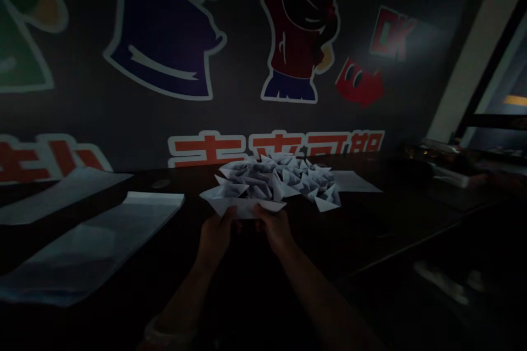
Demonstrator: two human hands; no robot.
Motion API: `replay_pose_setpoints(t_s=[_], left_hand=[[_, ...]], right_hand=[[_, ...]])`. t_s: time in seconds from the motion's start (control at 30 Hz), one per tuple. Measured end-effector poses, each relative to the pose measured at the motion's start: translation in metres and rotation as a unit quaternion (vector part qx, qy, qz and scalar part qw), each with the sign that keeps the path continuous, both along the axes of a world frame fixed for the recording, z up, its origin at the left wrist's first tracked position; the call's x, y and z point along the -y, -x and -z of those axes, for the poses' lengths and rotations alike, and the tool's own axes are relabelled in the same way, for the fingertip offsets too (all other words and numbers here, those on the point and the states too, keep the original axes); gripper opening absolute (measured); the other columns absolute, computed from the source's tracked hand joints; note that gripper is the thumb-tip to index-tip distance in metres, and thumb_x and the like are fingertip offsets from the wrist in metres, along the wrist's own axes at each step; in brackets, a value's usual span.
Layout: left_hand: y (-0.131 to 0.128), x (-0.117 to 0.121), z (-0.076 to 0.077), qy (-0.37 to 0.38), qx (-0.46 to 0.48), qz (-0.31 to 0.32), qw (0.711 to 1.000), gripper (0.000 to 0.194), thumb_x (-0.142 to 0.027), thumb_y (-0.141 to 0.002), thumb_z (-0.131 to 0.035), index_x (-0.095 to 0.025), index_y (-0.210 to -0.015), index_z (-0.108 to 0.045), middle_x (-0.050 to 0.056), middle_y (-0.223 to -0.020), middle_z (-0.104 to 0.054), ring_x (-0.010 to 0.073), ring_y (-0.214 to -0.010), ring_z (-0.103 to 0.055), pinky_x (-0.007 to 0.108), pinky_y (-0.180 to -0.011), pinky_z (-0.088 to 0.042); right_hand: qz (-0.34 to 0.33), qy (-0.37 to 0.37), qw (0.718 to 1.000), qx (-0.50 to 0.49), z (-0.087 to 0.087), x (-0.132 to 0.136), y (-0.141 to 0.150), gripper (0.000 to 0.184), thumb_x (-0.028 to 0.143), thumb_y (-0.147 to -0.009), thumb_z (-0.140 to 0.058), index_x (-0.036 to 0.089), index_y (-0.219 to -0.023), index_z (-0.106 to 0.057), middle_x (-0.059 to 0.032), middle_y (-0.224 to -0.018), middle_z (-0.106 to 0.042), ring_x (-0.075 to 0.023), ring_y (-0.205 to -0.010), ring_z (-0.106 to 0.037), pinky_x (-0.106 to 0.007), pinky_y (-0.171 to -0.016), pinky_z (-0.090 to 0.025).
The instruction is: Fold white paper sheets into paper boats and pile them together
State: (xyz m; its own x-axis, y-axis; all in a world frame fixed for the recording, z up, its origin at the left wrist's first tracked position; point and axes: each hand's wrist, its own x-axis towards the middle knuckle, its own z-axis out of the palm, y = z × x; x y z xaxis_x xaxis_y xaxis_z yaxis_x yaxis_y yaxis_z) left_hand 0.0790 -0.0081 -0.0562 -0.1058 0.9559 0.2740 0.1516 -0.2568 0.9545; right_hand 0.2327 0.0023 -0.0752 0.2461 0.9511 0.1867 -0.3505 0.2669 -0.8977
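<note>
Between my two hands is a white folded paper boat [245,208], held level just in front of a heap of similar paper boats [284,175]. My left hand [217,232] pinches its left part, thumb on the near side. On the right part, my right hand [275,225] grips in the same way with the thumb on top. The fingers beneath the paper are mostly hidden in the dark. The heap's boats lie jumbled on the dark table [321,241], some tipped over.
A stack of white paper sheets [111,241] lies at the left, with more paper [53,197] behind it. Another sheet [356,181] sits right of the heap. A wall with painted cartoon figures [292,38] rises behind the table. Dim clutter [448,170] stands at the far right.
</note>
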Motion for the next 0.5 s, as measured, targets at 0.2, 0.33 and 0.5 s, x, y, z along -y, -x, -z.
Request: replay_pose_setpoints(t_s=[0.2, 0.33, 0.5], left_hand=[[-0.006, 0.003, 0.005, 0.002, 0.113, 0.01, 0.994, 0.034, -0.044, -0.067, -0.071, -0.013, -0.082, -0.074, 0.009, -0.082, -0.076, 0.0268, -0.083, -0.07, 0.032, -0.076, -0.053], [-0.006, 0.0, 0.007, -0.002, 0.174, 0.007, 0.985, 0.042, -0.043, -0.066, -0.074, -0.013, -0.094, -0.071, 0.011, -0.094, -0.076, 0.0271, -0.089, -0.07, 0.034, -0.077, -0.056], [0.001, 0.001, 0.003, -0.043, 0.118, -0.006, 0.992, 0.035, -0.039, -0.064, -0.077, -0.013, -0.086, -0.074, 0.009, -0.088, -0.077, 0.0273, -0.086, -0.07, 0.033, -0.076, -0.056]], right_hand=[[-0.012, 0.017, 1.0, 0.006, -0.003, 0.007, -0.005, 0.032, 0.038, -0.058, -0.081, 0.013, -0.073, -0.069, -0.0018, -0.065, -0.067, -0.0136, -0.055, -0.059, -0.022, -0.047, -0.041], [-0.036, 0.012, 0.999, 0.002, 0.0, 0.007, 0.002, 0.033, 0.037, -0.057, -0.083, 0.016, -0.079, -0.071, -0.0028, -0.071, -0.07, -0.019, -0.064, -0.064, -0.026, -0.053, -0.047], [-0.094, -0.037, 0.993, -0.057, 0.002, 0.005, 0.014, 0.035, 0.033, -0.058, -0.083, 0.02, -0.089, -0.071, -0.0044, -0.089, -0.074, -0.0255, -0.083, -0.069, -0.035, -0.071, -0.053]])
